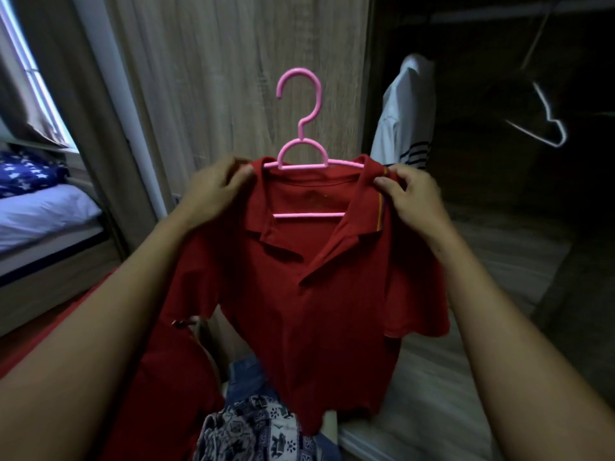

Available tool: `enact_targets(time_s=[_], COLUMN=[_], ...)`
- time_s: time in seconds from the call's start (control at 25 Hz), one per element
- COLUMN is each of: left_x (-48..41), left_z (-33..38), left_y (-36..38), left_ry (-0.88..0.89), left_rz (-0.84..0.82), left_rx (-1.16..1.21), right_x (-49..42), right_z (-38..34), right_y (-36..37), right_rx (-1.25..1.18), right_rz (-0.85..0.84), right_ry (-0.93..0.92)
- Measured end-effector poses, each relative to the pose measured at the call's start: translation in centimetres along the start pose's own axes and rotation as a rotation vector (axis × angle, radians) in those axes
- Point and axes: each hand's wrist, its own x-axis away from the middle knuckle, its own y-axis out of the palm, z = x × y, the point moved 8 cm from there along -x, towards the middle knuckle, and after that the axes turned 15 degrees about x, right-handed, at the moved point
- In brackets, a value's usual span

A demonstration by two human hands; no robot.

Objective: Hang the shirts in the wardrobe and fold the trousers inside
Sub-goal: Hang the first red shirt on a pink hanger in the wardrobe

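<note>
A red polo shirt [309, 294] hangs on a pink plastic hanger [301, 128], held up in front of a wardrobe door. My left hand [216, 188] pinches the shirt's left shoulder beside the collar. Over on the other shoulder, my right hand [409, 194] pinches the fabric near a striped trim. The hanger's hook stands free above the collar. To the right, the open wardrobe [515, 161] is dark inside; a white shirt with dark stripes [406, 118] hangs there, and a white hanger [545, 128] further right.
A closed wooden wardrobe door [239, 61] is straight ahead. Below lie a patterned garment [253, 427], blue denim [246, 374] and another red cloth [173, 394]. A bed [43, 214] with a starred blue cover stands at the left under a window.
</note>
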Motion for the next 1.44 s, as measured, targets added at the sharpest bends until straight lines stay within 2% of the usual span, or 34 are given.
enact_targets(time_s=[0.04,0.08,0.16,0.24,0.36,0.44,0.68,0.8,0.88,1.04,1.12,1.32,1.44], left_x=[0.1,0.1,-0.1,-0.4,-0.8,-1.4,-5.0,-6.7,-7.8,-9.6,-10.0,-10.2,-11.0], left_z=[-0.3,-0.3,0.1,0.2,0.2,-0.4,1.3,3.3,5.6,11.8,13.8,15.7,15.0], left_y=[0.6,0.7,-0.2,-0.9,-0.1,0.8,5.8,8.8,10.9,14.4,15.5,15.4,14.5], left_ry=[0.021,0.061,0.108,0.101,0.119,0.101,0.133,0.133,0.182,0.395,0.441,0.501,0.472], left_rz=[-0.07,-0.073,0.038,0.116,0.064,0.043,-0.035,-0.042,-0.05,-0.022,0.015,0.151,0.232], left_rx=[-0.097,-0.132,-0.119,-0.008,0.186,0.252,0.177,0.232,0.265,0.234,0.21,0.303,0.337], right_x=[-0.1,-0.1,0.0,0.2,1.1,1.8,5.0,8.3,10.1,12.4,13.0,13.2,13.4], right_z=[0.2,0.3,0.1,-0.7,-0.9,-0.6,1.7,2.7,3.4,3.9,2.8,-0.9,-2.6], right_y=[-0.1,-0.1,0.0,-0.6,-1.5,-1.9,-6.6,-9.6,-11.8,-17.4,-19.6,-24.1,-26.8], right_rx=[0.016,0.033,0.008,-0.089,-0.118,-0.091,-0.007,-0.212,-0.25,0.016,0.143,0.345,0.438], right_rz=[0.011,0.014,-0.028,-0.13,-0.34,-0.392,-0.143,-0.136,-0.049,0.282,0.371,0.427,0.44], right_ry=[0.025,0.038,0.016,-0.033,-0.077,-0.086,0.002,0.144,0.214,0.294,0.293,0.28,0.327])
